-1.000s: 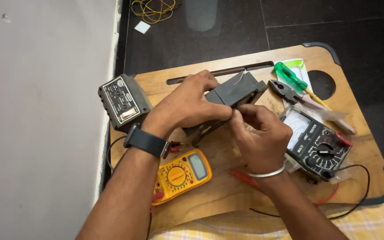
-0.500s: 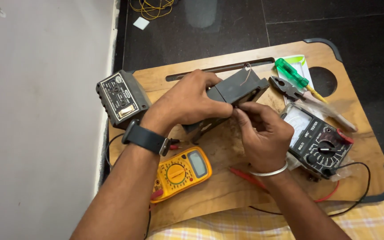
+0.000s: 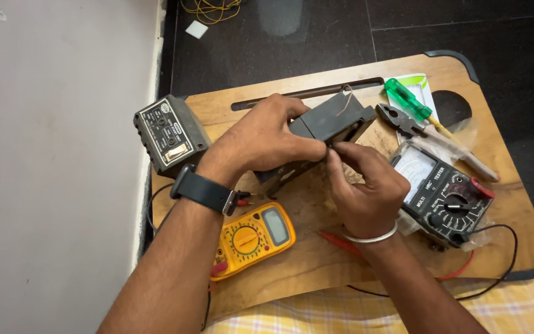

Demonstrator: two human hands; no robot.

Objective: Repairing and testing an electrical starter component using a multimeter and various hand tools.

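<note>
My left hand [image 3: 261,139] grips a dark grey box-shaped device [image 3: 329,120] and holds it tilted over the wooden lap table [image 3: 316,260]. My right hand [image 3: 366,185] is at the device's lower right side, its fingertips pinched against it; what they pinch is too small to tell. A thin wire sticks up from the device's top. A black watch sits on my left wrist and a silver bangle on my right.
A grey box unit [image 3: 168,133] stands at the table's left. A yellow multimeter [image 3: 251,238] lies near the front, a black analog multimeter [image 3: 446,198] at the right. Pliers [image 3: 400,120] and a green-handled screwdriver [image 3: 409,99] lie at the back right. Red and black leads trail along the front edge.
Both hands and the dark device have shifted only slightly; my right fingers stay pinched at the device's lower right side.
</note>
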